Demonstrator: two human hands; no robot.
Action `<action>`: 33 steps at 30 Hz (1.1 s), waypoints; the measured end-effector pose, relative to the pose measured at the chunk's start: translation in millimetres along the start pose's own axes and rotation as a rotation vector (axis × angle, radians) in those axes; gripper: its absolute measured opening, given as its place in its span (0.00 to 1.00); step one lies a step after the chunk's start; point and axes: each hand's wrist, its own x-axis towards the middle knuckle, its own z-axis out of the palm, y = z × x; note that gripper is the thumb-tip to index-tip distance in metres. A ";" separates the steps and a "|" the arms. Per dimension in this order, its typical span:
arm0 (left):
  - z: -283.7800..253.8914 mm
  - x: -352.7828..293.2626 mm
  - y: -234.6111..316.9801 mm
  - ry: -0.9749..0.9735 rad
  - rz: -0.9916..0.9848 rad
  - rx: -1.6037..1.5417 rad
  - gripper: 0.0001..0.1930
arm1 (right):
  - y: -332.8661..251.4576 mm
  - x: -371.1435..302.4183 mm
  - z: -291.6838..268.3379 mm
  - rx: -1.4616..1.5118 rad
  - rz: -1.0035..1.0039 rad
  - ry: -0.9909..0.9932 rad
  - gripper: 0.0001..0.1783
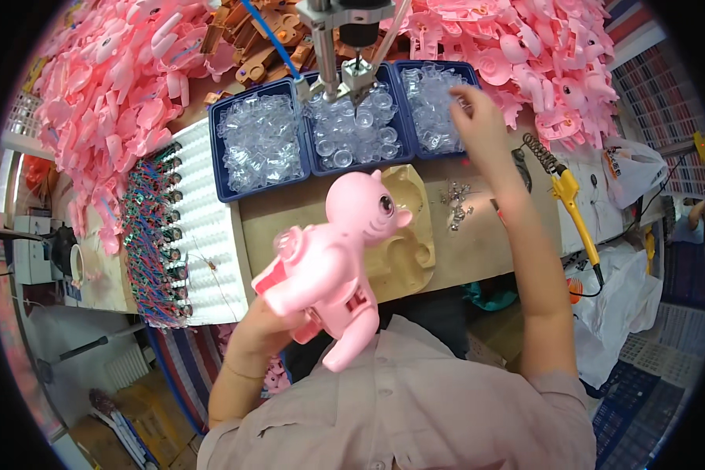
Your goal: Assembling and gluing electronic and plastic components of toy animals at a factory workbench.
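A pink plastic toy animal, with a round head and a printed eye, is tilted above the table's front edge. My left hand is closed around its lower body, and the toy hides most of those fingers. A clear plastic part shows on the toy's back. My right hand is over the right edge of the right blue bin, its fingers bent and apart, with nothing visible between them. Small clear plastic parts fill that bin.
Two more blue bins hold clear parts, under a mounted driver. A tan moulded tray lies beside small metal screws. Pink shells are heaped behind. Wired parts line the left; a yellow soldering iron stands right.
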 end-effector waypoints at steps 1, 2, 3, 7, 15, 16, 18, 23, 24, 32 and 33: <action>-3.4 0.2 -9.4 0.007 -0.005 -0.002 0.39 | -10.0 0.7 -6.7 0.355 0.281 -0.052 0.15; -7.4 2.6 -21.7 -0.055 -0.064 -0.283 0.41 | -20.0 -3.6 -13.6 0.634 0.375 -0.088 0.16; -10.3 1.4 -35.0 -0.106 -0.118 -0.569 0.43 | -34.8 -13.4 -20.1 0.640 0.382 -0.102 0.16; -36.4 -18.5 -75.9 -0.063 -0.205 -0.573 0.40 | -85.9 -70.0 -43.3 0.848 0.441 -0.246 0.12; -18.4 -2.1 -54.6 0.058 0.161 -0.334 0.42 | -149.9 -130.0 -55.6 1.177 0.643 -0.410 0.03; -11.3 -4.9 -52.4 0.058 0.130 -0.310 0.41 | -161.9 -131.8 -51.9 1.337 0.754 -0.479 0.03; -1.8 -6.8 -52.2 0.067 0.141 -0.316 0.36 | -177.0 -140.0 -31.9 1.211 0.466 -0.390 0.04; 5.4 -5.0 -57.7 0.252 0.170 -0.118 0.33 | -182.7 -153.1 -1.7 0.947 0.261 -0.263 0.06; 9.4 -3.6 -57.2 0.268 0.213 -0.102 0.33 | -184.2 -153.5 -0.3 0.903 0.235 -0.237 0.07; 10.7 2.6 -59.5 0.240 0.434 0.045 0.42 | -167.7 -148.4 -7.6 0.736 0.112 -0.249 0.39; 4.6 3.2 -61.1 0.244 0.434 0.040 0.42 | -168.6 -144.3 -10.2 0.734 0.112 -0.254 0.39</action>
